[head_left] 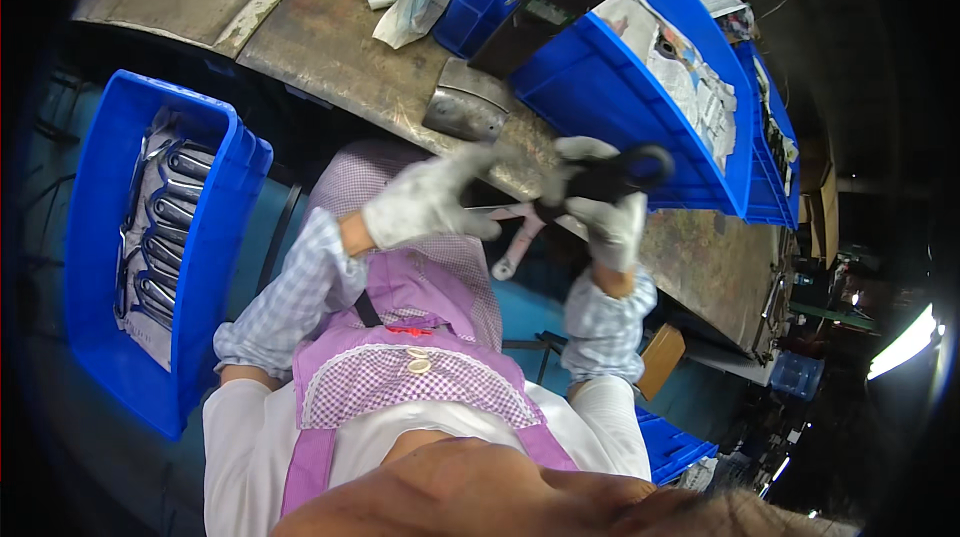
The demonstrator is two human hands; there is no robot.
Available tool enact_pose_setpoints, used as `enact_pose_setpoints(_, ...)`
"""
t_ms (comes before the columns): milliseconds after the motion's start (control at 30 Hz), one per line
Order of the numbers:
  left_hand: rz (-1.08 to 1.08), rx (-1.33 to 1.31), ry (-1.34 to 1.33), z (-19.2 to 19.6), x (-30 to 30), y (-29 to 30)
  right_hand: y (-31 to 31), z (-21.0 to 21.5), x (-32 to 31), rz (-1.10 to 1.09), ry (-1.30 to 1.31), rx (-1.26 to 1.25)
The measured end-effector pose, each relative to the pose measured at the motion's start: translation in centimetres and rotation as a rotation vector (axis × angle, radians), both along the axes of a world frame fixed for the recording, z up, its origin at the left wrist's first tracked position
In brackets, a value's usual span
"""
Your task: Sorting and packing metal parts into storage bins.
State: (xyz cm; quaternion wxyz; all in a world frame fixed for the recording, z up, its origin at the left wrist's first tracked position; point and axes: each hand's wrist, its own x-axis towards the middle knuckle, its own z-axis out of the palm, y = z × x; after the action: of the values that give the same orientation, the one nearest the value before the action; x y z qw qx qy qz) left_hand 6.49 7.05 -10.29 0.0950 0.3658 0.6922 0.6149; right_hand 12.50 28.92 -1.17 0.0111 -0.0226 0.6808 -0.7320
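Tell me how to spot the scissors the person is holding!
Find the long, worn metal workbench running across the top. Just below its near edge, two hands in grey-white gloves meet above a purple checked apron. The scissors are in the right hand: their black loop handles stand out, unlike the shiny metal ones lying in the blue bin at the left.

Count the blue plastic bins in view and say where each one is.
4. One bin at the person's left, two on the workbench, large and far-right, one low right. More may be hidden.

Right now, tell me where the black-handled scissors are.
The scissors are in the right hand, held up in the head view's centre-right, just in front of the big blue bin on the worn metal table.
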Motion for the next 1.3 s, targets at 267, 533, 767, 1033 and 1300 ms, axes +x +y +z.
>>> enact_pose_setpoints(267,0.461,-0.300,-0.107,-6.9,-0.5,-0.1,-4.7,-6.6,-6.3,-0.090,-0.204,0.479)
enact_pose_setpoints(533,0.719,-0.330,-0.102,-7.1,-2.7,-2.7,-4.4,-7.6,-12.1,-0.284,0.061,0.707)
enact_pose_setpoints(767,0.739,-0.704,0.021,-3.9,-6.1,1.7,1.0,-11.5,-9.0,-0.357,0.027,0.178)
enact_pose_setpoints(1033,0.689,-0.831,-0.024,-3.0,-6.9,2.4,-0.5,-12.7,-8.4,-0.384,-0.015,0.670)
enact_pose_setpoints(1300,0.437,-0.672,-0.106,-2.8,-5.8,-1.2,-5.0,-9.3,-10.8,-0.322,0.022,0.760)
